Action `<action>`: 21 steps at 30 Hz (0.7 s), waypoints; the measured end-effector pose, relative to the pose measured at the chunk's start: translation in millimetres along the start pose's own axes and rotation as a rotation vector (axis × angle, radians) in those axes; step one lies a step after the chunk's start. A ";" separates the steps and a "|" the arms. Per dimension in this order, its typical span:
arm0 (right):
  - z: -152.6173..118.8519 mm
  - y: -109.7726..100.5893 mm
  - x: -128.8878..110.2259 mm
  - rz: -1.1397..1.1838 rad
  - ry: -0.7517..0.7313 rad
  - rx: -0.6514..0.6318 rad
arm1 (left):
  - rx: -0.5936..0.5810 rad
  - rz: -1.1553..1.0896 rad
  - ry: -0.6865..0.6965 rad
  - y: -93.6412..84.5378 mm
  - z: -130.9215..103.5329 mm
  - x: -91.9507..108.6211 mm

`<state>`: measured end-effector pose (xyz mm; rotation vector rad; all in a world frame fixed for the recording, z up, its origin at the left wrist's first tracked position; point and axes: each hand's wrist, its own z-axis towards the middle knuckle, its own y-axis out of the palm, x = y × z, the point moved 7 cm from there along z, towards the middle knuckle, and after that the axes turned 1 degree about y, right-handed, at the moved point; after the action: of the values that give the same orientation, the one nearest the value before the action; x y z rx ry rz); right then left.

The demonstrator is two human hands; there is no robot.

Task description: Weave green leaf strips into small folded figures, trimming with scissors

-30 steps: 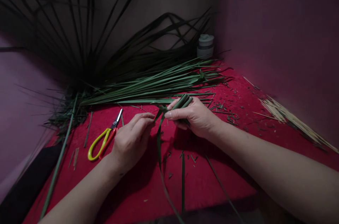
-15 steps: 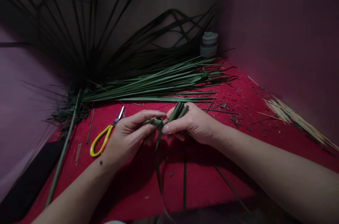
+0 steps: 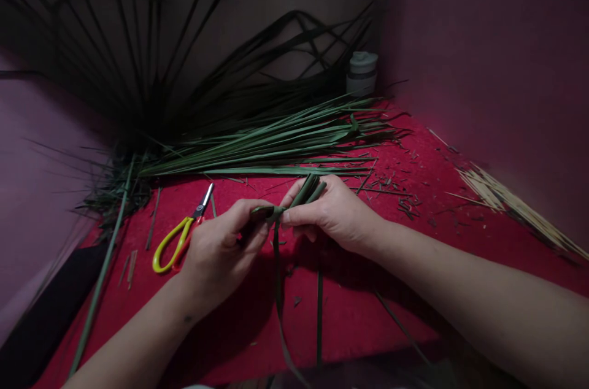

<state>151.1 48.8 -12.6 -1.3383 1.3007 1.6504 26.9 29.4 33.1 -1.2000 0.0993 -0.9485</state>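
Observation:
A small bundle of folded green leaf strips (image 3: 305,191) is pinched in my right hand (image 3: 335,212), its rolled ends pointing up and away. My left hand (image 3: 234,242) is closed on the looped left end of the same piece, thumb on top and the other fingers curled out of sight. Between the two hands a band of leaf wraps the piece, and a long narrow strip (image 3: 278,278) hangs from it toward the front edge. Scissors with yellow and red handles (image 3: 175,245) lie just left of my left hand.
Long green leaves (image 3: 257,143) lie across the back of the red cloth (image 3: 248,340). A lidded cup (image 3: 361,75) stands behind them. Pale thin sticks (image 3: 519,211) lie at the right, leaf scraps nearer the middle. A dark object (image 3: 50,315) is at the left.
My left hand has rolled over and curled its fingers around the looped end. My right hand keeps nearly the same pinch. The view has shifted slightly.

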 end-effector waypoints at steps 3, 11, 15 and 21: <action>-0.6 -0.6 0.3 0.039 -0.010 0.012 | -0.005 0.108 0.071 0.6 -1.2 2.0; -0.1 0.4 -1.8 0.107 -0.070 -0.027 | 0.022 0.231 0.161 5.2 1.5 7.8; 1.1 -1.6 -0.9 0.149 -0.074 -0.005 | 0.058 0.299 0.241 7.1 1.5 14.0; 2.2 -5.8 -2.1 0.205 -0.094 0.026 | -0.105 0.224 0.167 5.7 4.8 4.2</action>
<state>156.2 52.8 -12.3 -1.1291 1.4373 1.8041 35.3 30.3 32.0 -1.1765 0.4136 -0.8522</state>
